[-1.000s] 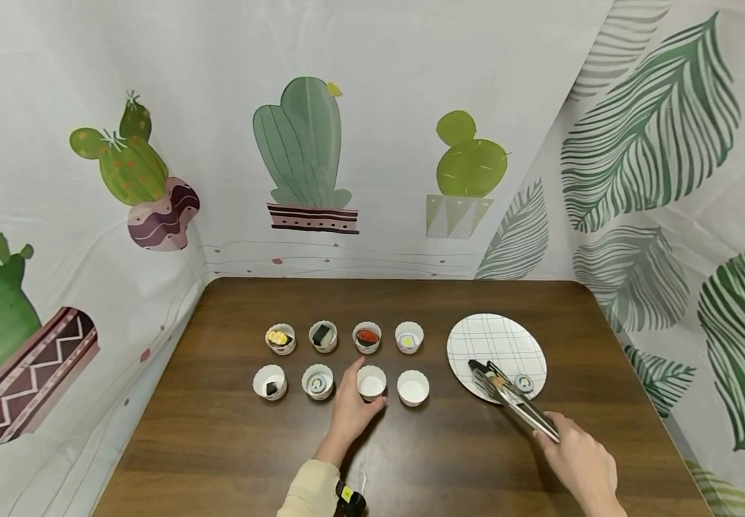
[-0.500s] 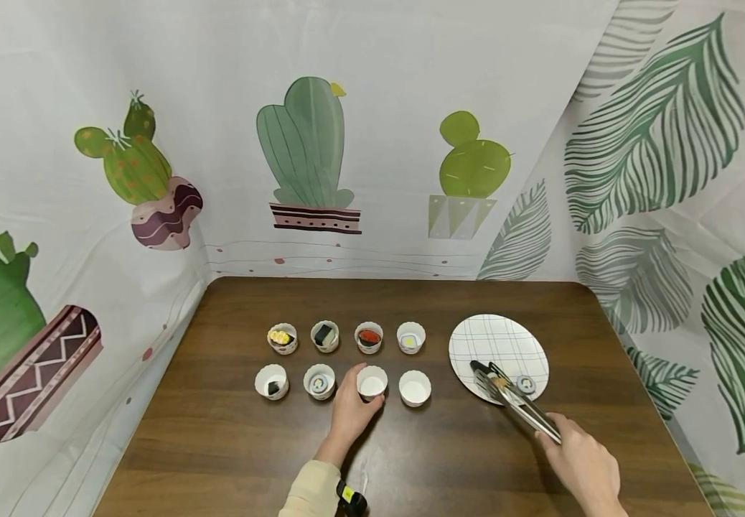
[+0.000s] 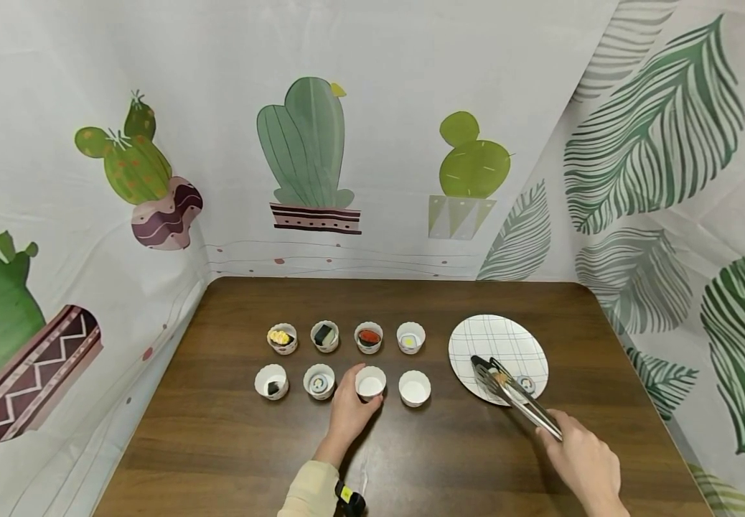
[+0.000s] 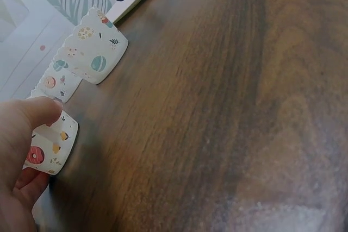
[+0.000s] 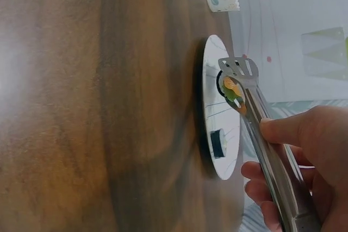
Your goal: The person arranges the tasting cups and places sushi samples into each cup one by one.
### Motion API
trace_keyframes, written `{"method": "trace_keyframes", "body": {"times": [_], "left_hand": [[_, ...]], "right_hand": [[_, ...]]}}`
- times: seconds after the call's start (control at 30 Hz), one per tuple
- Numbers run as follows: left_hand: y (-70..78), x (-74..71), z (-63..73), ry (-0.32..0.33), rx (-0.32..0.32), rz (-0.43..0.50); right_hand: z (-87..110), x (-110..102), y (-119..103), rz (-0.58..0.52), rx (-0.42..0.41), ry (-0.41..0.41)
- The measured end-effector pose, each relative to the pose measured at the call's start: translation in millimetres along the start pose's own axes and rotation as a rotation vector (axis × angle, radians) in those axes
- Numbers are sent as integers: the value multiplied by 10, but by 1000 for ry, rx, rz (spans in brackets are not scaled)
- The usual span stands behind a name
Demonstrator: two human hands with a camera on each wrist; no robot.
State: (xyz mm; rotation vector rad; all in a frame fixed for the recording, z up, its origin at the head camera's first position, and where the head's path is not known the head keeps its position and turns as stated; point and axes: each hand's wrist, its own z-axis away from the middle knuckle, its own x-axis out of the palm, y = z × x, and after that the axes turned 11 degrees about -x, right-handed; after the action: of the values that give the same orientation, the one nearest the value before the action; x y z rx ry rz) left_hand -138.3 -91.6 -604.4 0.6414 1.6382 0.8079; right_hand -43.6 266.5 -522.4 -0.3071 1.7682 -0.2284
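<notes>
My left hand (image 3: pixel 349 409) grips a small white paper baking cup (image 3: pixel 370 385), thumb on its near side and fingers round its left. In the left wrist view, the cup's wall (image 4: pixel 56 142) shows printed doughnuts. The inside of the cup looks bare in the head view. My right hand (image 3: pixel 582 459) holds metal tongs (image 3: pixel 530 413) over a white checked plate (image 3: pixel 498 334). Between the tong heads sits a sushi roll slice (image 5: pixel 231 88) with orange and green filling. Another sushi roll slice (image 5: pixel 218 143) lies on the plate, partly behind the tongs in the head view.
Right of the held cup stands a bare paper cup (image 3: pixel 414 389). Other cups hold pieces such as a yellow-topped sushi (image 3: pixel 280 337), a red-topped sushi (image 3: pixel 369 337) and a roll slice (image 3: pixel 319 383). A printed cloth (image 3: pixel 392 143) hangs behind the brown table (image 3: pixel 250 445).
The tong heads have shifted slightly right and away from me, now covering more of the plate's other roll slice. My left hand and its cup have moved only a trace left.
</notes>
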Motion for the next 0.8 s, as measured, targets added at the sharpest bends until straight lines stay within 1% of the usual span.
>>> {"method": "trace_keyframes", "body": {"times": [0.07, 0.2, 0.4, 0.53, 0.8], "left_hand": [[0, -3, 1, -6, -3, 3], [-6, -7, 1, -2, 13, 13], [-24, -16, 2, 7, 39, 8], [-25, -23, 2, -2, 41, 9], [-33, -22, -3, -11, 37, 17]], "right_hand": [[-17, -13, -18, 1, -10, 17], [-66, -45, -74, 3, -34, 43], [-159, -107, -205, 11, -76, 59], [-221, -136, -283, 17, -106, 77], [-312, -164, -444, 11, -136, 63]]}}
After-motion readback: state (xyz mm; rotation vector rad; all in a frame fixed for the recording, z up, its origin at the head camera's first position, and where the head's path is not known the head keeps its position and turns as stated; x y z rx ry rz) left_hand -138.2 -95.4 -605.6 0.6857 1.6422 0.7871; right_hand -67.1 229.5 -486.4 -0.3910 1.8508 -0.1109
